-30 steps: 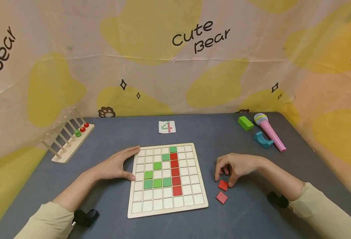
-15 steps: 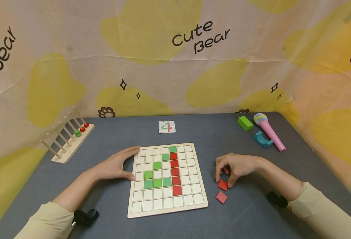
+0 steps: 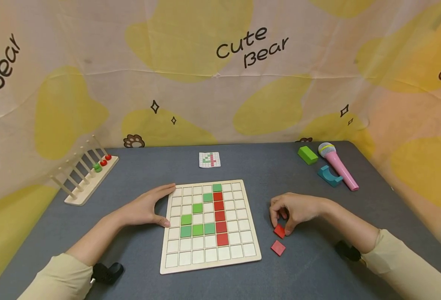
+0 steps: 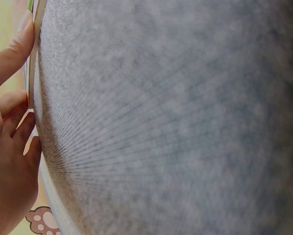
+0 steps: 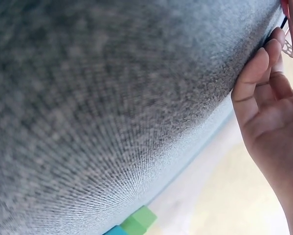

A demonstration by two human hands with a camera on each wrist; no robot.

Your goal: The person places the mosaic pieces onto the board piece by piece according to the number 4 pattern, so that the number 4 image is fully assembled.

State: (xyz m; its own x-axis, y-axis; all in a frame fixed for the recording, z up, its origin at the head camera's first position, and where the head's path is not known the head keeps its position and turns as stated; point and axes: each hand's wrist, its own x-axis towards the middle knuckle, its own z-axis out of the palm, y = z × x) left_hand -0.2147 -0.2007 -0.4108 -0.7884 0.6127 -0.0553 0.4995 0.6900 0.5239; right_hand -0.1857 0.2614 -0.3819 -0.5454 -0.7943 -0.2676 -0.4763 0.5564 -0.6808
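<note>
A square wooden grid board (image 3: 211, 266) lies flat before me, with green tiles (image 3: 197, 229) and a column of red tiles (image 3: 219, 216) in its cells. My left hand (image 3: 139, 209) rests on the board's left edge, thumb and fingers spread apart. To the board's right, my right hand (image 3: 299, 207) pinches a red square tile (image 3: 279, 231) between thumb and index finger, low over the table. Just in front of it lies another red tile (image 3: 278, 248). The right wrist view shows the hand (image 5: 271, 107) with curled fingers; the pinched tile barely enters its top corner.
A small pattern card (image 3: 209, 159) lies behind the board. At the left stands a wooden peg rack (image 3: 89, 183) with red and green beads. A green block (image 3: 308, 155), a blue arch block (image 3: 329, 176) and a pink toy microphone (image 3: 341, 168) lie at the back right.
The right thumb and index finger have closed on the red tile, which is now slightly shifted and tilted. The left hand and board have stayed put.
</note>
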